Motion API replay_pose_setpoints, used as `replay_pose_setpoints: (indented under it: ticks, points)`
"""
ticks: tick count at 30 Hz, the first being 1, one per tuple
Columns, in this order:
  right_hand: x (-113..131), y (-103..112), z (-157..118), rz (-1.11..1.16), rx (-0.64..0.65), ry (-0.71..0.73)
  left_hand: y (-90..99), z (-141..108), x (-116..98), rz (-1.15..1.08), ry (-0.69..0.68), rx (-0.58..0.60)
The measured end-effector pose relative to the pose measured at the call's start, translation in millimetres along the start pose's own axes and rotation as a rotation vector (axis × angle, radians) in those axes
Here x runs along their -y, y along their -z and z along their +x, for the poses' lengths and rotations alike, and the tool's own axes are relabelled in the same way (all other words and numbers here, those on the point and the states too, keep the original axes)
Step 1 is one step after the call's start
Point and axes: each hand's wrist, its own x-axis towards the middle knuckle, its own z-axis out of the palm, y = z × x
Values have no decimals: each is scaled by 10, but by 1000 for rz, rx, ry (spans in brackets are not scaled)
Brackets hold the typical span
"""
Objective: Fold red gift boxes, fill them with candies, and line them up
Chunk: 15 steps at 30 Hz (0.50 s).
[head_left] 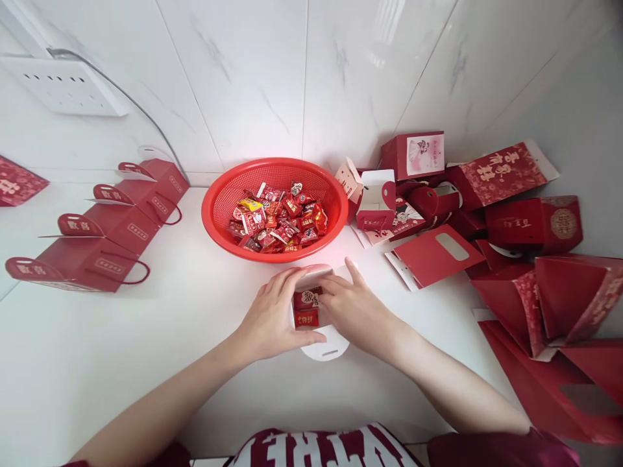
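We are grasping an open box (325,347) with our left hand (272,318), its fingers wrapping the left side. Our right hand (357,308) is bending its fingers in at the opening; we cannot tell whether it is gripping anything. Two red packets (307,308) are showing inside the box, which we are holding near the red basket (208,217) of wrapped sweets (280,220).

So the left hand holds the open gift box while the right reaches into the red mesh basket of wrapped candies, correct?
No: the head view shows the right hand at the open gift box, not in the red mesh basket of wrapped candies. The left hand does hold the box.
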Motion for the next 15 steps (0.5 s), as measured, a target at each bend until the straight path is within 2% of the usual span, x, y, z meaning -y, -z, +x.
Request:
replay_pose_setpoints:
  ticks: [3,5,8,12,15]
  points:
    - [48,165,49,-105,124,-1,-32,-4,5,4,34,-25]
    - [71,240,148,-74,232,2,-43,3,1,3,52,-15]
    - [103,182,349,38,371,41,-13,19,-40,-18,61,9]
    - [111,-56,509,80,375,69,41,22,-76,-80,25,27]
    - [56,-82,454,105,321,114,-8,-13,8,-144,-18,4]
